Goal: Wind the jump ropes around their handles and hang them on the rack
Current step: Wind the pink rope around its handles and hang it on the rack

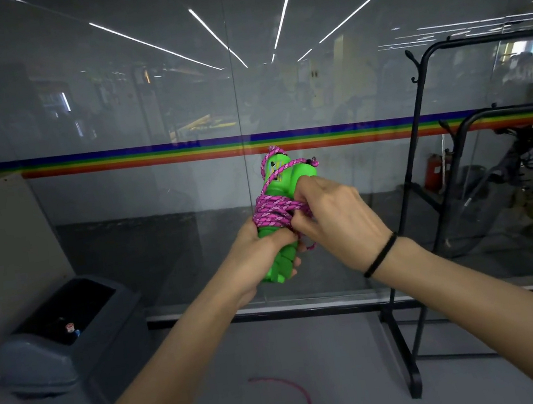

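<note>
The two green handles [281,179] are held side by side, upright and out in front of the chest, with the pink rope [273,212] already wound in a thick band around their middle. The left hand [258,253] wraps the lower half of the pair from the left, its fingers curled tight around the plastic just under the coils. This grip probably serves to clamp both handles together as one spool and stop the turns sliding down. The right hand [335,216] comes in from the right at the level of the band. Its fingers [304,190] are bent onto the coils and its thumb pinches strands against them, while a short tail of rope hangs just below the knuckles. That looks like the end being tucked under a turn to lock the winding, though the tuck itself is hidden by the hand. So the rope lies directly under the right fingertips and just above the left ones, touching both. The black rack [413,379] stands near on the right, in front of a glass wall, with nothing hanging on what shows of it. A red cord [306,400] lies on the floor below, likely another rope waiting.
</note>
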Demonstrator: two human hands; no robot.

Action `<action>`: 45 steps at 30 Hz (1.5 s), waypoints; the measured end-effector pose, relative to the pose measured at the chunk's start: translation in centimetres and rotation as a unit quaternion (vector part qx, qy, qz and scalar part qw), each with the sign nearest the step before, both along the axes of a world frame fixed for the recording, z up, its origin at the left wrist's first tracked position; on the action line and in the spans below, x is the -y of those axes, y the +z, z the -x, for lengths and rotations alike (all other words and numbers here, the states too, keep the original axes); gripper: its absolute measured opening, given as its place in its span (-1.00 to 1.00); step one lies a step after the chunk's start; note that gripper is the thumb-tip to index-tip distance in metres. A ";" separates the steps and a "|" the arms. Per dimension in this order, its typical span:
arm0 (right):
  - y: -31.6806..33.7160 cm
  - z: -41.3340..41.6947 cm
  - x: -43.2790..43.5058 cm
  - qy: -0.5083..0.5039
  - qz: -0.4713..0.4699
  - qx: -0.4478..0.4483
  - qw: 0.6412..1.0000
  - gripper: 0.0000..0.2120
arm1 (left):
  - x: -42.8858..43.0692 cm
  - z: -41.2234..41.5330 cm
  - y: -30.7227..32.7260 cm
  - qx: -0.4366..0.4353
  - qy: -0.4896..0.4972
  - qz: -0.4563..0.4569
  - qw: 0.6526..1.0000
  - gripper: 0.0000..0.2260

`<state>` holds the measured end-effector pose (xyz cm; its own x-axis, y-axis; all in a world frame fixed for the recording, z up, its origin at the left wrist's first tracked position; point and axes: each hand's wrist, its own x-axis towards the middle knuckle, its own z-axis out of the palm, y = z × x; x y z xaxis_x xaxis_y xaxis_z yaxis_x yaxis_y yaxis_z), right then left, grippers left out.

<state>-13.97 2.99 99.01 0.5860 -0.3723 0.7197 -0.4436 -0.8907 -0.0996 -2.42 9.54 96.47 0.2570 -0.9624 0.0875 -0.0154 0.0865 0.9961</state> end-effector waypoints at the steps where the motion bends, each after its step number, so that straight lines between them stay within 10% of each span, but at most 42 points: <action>1: -0.2 -0.2 0.1 -0.006 0.000 0.010 1.000 -0.84 | -0.1 0.1 -0.1 -0.008 -0.003 -0.001 1.000 -0.89; 10: -1.2 -0.1 -0.2 0.018 -0.010 0.025 0.999 -0.78 | -0.3 0.0 -1.1 -0.023 -0.001 0.021 1.000 -0.81; 17: -0.4 0.9 0.1 0.108 -0.225 0.112 0.962 -0.85 | -0.5 -0.7 -2.0 0.003 0.008 0.040 0.999 -0.70; 31: -1.6 0.0 -0.2 -0.039 -0.005 0.003 0.999 -0.86 | 0.6 0.6 -2.2 0.007 0.022 0.048 0.999 -0.77; 38: 0.6 1.9 0.5 0.128 -0.381 0.078 0.913 -0.80 | 0.2 -0.3 -2.6 0.033 0.020 0.061 0.997 -0.72; 45: 0.3 1.3 1.0 0.190 -0.451 0.192 0.851 -0.81 | 0.6 -1.2 -3.9 -0.003 -0.009 0.017 1.000 -0.84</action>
